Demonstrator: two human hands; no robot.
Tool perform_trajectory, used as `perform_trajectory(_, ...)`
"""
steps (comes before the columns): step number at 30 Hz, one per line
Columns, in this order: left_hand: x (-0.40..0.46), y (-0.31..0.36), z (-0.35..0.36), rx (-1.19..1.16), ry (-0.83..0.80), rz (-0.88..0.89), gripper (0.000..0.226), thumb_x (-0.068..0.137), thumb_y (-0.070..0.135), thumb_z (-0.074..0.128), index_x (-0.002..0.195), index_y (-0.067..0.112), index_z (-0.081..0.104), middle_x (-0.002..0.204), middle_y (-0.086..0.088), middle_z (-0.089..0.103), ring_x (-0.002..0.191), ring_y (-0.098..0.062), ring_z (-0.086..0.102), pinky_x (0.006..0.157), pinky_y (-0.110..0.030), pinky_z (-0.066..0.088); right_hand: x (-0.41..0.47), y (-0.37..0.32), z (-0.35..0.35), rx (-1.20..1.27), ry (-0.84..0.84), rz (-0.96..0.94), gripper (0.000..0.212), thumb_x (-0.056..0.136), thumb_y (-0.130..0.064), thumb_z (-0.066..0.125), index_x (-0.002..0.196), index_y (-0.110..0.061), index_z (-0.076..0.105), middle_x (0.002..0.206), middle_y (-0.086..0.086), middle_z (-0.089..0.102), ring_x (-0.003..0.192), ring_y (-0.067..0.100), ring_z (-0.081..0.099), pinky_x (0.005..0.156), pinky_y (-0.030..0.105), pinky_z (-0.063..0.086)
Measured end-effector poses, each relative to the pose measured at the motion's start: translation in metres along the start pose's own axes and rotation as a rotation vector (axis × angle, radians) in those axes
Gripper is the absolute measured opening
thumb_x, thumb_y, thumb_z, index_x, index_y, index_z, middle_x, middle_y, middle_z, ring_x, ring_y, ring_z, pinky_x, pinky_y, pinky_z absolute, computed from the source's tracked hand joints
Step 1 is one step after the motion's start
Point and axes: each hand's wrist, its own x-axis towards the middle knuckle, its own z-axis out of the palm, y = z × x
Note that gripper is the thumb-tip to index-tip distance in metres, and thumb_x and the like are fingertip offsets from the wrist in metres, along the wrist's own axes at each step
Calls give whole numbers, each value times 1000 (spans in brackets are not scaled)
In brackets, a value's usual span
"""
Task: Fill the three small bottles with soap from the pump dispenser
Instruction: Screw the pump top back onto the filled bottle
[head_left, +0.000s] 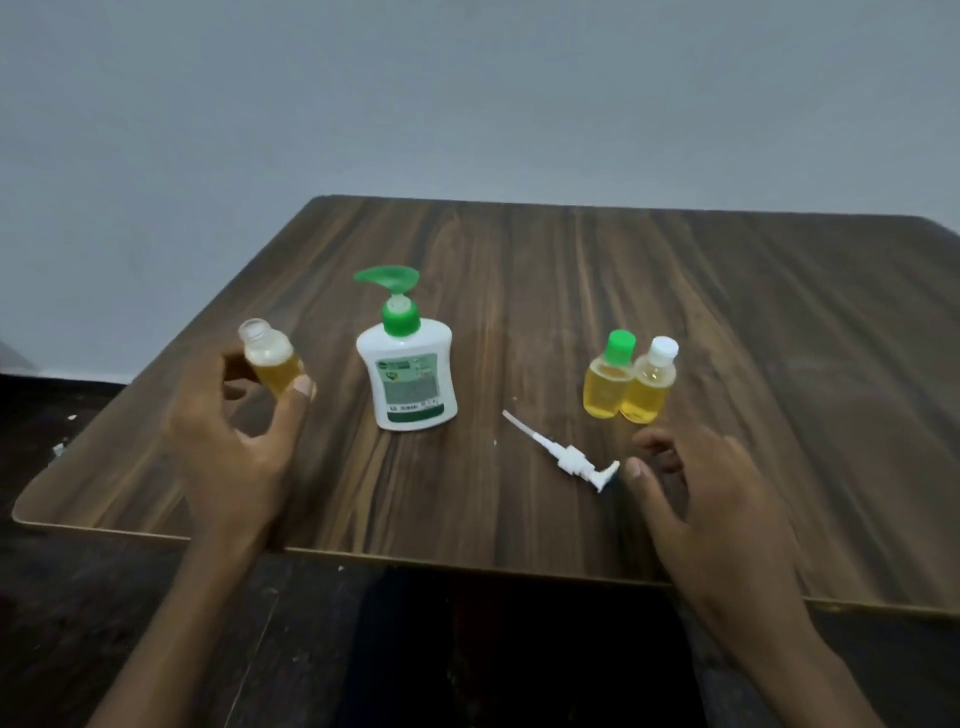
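A white soap dispenser with a green pump head stands upright near the middle of the wooden table. My left hand holds an uncapped small bottle, tilted and partly filled with yellow soap, to the left of the dispenser. Two capped small bottles stand touching at the right, both holding yellow soap: one with a green cap, one with a white cap. A small white pump top lies on the table in front of them. My right hand hovers with fingers apart, its thumb close to the pump top's nozzle.
The table's front edge runs close to me, with dark floor below and to the left. A plain grey wall stands behind the table.
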Motion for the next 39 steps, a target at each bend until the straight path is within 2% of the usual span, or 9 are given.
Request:
perform_trajectory(5,-59,38,0,-72,-62,-12,29,89,35,75,109,16,65,99,2,66,86,-16,58,78,-29,47,-10,8,18,45,-105,27,28,89,-29,77,114,-24,65,105,-17,61,92,9,52,75,17,36)
perform_trajectory(8,-87,58,15,-140,-188,-66,31,83,33,81,110,25,68,100,12,69,92,-11,65,81,-32,50,-2,-3,27,61,-106,-5,25,90,-37,75,110,-26,64,101,-15,61,90,7,51,75,23,39)
perform_trajectory(14,-94,71,46,-176,-404,-112,33,84,18,91,110,27,73,100,17,72,97,-11,70,81,-18,52,10,-4,51,81,-117,-22,17,86,-32,73,98,-27,61,93,-14,57,87,13,53,75,40,46)
perform_trajectory(22,-89,76,73,-196,-439,-115,36,82,16,91,112,25,73,101,16,72,97,-5,68,84,-17,53,7,-6,46,163,-76,28,12,90,-23,72,98,-27,65,92,-15,62,87,14,60,75,47,51)
perform_trajectory(27,-95,70,83,-178,-452,-78,37,87,22,88,119,23,70,107,16,69,99,-7,66,86,-24,54,0,-9,8,162,-74,115,32,85,-17,80,105,-38,67,96,-24,62,92,3,58,77,28,47)
perform_trajectory(30,-98,66,85,-163,-457,-41,38,90,25,86,124,23,68,110,15,68,102,-6,65,87,-25,55,4,-12,-25,105,-102,60,29,85,-22,81,108,-37,72,101,-23,63,102,-5,54,85,4,36)
perform_trajectory(32,-99,64,86,-171,-455,-34,39,90,25,86,125,23,68,112,16,67,102,-5,63,87,-26,55,15,-17,-51,82,-96,5,25,87,-33,79,111,-38,74,106,-22,65,107,-5,55,89,1,33)
perform_trajectory(37,-100,61,88,-204,-453,-50,39,90,24,86,126,23,68,112,16,66,101,-5,63,88,-36,58,50,-29,-88,21,-156,-160,29,86,-44,74,115,-46,71,113,-21,69,109,16,65,94,46,51)
perform_trajectory(39,-100,61,88,-221,-461,-55,39,91,25,85,126,23,68,113,16,66,102,-4,63,90,-38,59,61,-35,-91,7,-194,-217,29,86,-45,74,114,-50,69,115,-21,70,107,19,67,90,50,53)
